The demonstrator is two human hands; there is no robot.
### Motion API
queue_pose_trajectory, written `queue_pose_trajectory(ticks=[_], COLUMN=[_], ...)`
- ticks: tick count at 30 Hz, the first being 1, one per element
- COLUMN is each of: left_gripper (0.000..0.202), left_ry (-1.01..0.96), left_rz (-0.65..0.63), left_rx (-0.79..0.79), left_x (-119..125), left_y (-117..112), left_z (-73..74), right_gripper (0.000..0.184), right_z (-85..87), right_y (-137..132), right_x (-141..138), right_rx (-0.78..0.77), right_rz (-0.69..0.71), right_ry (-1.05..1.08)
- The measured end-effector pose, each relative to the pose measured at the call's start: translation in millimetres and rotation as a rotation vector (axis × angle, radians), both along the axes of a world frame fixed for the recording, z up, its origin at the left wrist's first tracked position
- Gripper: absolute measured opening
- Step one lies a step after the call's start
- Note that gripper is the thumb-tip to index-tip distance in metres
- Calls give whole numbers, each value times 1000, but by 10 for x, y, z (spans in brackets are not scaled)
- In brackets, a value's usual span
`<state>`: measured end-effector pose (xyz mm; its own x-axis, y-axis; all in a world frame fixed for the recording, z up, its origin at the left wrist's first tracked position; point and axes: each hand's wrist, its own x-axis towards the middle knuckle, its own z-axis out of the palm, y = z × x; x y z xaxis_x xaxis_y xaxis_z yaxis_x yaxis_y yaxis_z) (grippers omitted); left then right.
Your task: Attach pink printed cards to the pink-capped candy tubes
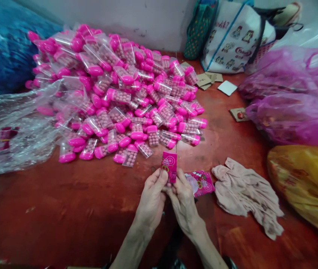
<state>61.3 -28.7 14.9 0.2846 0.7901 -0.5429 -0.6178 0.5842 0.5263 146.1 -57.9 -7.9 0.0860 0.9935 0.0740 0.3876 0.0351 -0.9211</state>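
- Clear plastic sheet (21, 130): it lay over the left side of the pile of containers (119, 96) and bounded movement there.
- Red surface (71, 209): it showed on the near side of the pile, left of the forearms, the widest stretch in view for moving.
- Left hand (154, 188): set on the near side of the pile, its thumb pressed the wrapper's face, fingers closed behind.
- Printed pink wrapper (169, 166): held upright just short of the pile's near edge (pink beads (169, 184) showed beneath it). The step appeared to be fitting or aligning wrapper and contents; the next move seemingly called for a steady two-handed hold.
- Right hand (181, 188): near the pile likewise, its fingers were clamped on the wrapper's right side, partly hidden.
- Right of the pile's near edge: printed packaging (203, 184), crumpled cloth (245, 196) and yellow bag (304, 183) narrowed the room.
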Motion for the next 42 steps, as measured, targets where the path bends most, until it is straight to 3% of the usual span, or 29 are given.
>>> queue_pose_trajectory(ticks=[10, 17, 22, 27, 36, 39, 42], left_gripper=[9, 10, 11, 13, 15, 13, 12], left_ry=[-52, 3, 5, 31, 122, 147, 298], left_rz=[-19, -65, -31, 3, 34, 1, 73], left_rx=[37, 19, 35, 38, 22, -14, -50], left_x=[-34, -383, -528, -514, -414, -560, -900], left_y=[-105, -174, -275, -333, -314, -349, -468], left_z=[-20, -73, -154, -171, -160, -107, 95], right_gripper=[15, 20, 23, 22, 14, 12, 12], right_z=[-105, 31, -43, -125, -118, -82, 58], right_y=[-30, -23, -83, -107, -100, -92, -117], right_x=[42, -173, -315, -344, -322, -331, -272], right_rx=[28, -55, -51, -15, 7, 28, 88], right_rz=[25, 165, 176, 159, 168, 247, 342], right_ry=[39, 167, 151, 140, 41, -22, -61])
